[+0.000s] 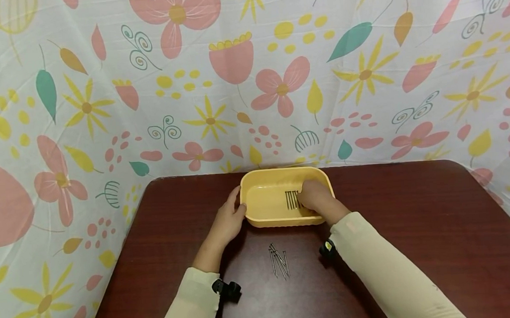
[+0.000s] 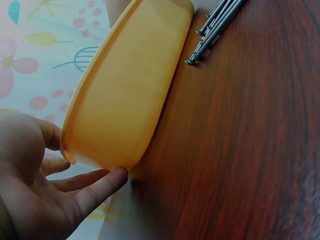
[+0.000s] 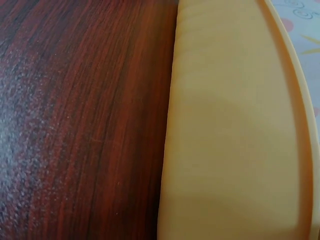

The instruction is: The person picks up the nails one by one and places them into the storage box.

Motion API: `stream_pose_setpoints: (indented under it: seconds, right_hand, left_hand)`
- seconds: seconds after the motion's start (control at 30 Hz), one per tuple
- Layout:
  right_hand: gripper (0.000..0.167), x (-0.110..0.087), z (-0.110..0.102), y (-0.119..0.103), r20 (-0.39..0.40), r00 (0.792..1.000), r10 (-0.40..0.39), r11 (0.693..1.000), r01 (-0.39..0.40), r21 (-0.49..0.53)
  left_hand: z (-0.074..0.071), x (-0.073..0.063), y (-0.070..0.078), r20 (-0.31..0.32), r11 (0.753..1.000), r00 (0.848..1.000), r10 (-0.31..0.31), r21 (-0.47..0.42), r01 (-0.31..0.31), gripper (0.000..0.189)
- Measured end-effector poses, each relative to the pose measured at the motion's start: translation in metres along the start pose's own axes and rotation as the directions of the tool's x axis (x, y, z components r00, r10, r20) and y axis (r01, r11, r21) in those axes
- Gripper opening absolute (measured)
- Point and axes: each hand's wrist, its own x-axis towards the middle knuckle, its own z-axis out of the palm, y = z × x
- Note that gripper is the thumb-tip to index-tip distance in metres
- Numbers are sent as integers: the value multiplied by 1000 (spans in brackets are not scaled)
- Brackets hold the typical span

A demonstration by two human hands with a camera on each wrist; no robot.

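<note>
A yellow plastic tray stands at the back of the dark wooden table. My left hand grips its left end; in the left wrist view, the fingers lie against the end wall and rim. My right hand reaches down inside the tray's right part, its fingertips beside a row of nails standing side by side, heads toward the back. Whether those fingers hold a nail I cannot tell. On the table in front of the tray lies a loose bunch of several nails, partly crossed.
The table extends to both sides and toward me. A flower-printed cloth hangs behind the table and on its left. In the right wrist view, the tray's outer front wall fills the right half.
</note>
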Motion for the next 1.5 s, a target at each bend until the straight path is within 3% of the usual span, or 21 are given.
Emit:
stream_pose_setpoints:
  seconds: [0.37, 0.57, 0.9, 1.13, 1.33, 1.5]
  right_hand:
    - [32, -4, -5, -3, -4, 1000, -9, 999, 9, 31]
    - [27, -15, -11, -7, -85, 992, -93, 996, 94, 8]
    - [27, -41, -13, -6, -210, 966, -152, 982, 171, 77]
    - [22, -67, -8, -7, -295, 933, -207, 958, 255, 133]
    - [17, -96, -3, -13, -309, 910, -277, 930, 335, 152]
    - [11, -114, 4, -15, -298, 905, -303, 922, 358, 147]
  left_hand:
    - [-1, 0, 2, 3, 1000, 1000, 4, -1, -4, 59]
    - [-1, 0, 1, 12, 1000, 1000, -7, 3, 7, 60]
    - [-1, -1, 2, 13, 1000, 1000, -9, -11, 9, 60]
    - [-2, -1, 3, 18, 1000, 1000, -10, -8, 10, 60]
    - [-1, -3, 2, 12, 1000, 1000, -12, -16, 13, 60]
    - [0, -3, 3, 7, 1000, 1000, -11, -18, 11, 60]
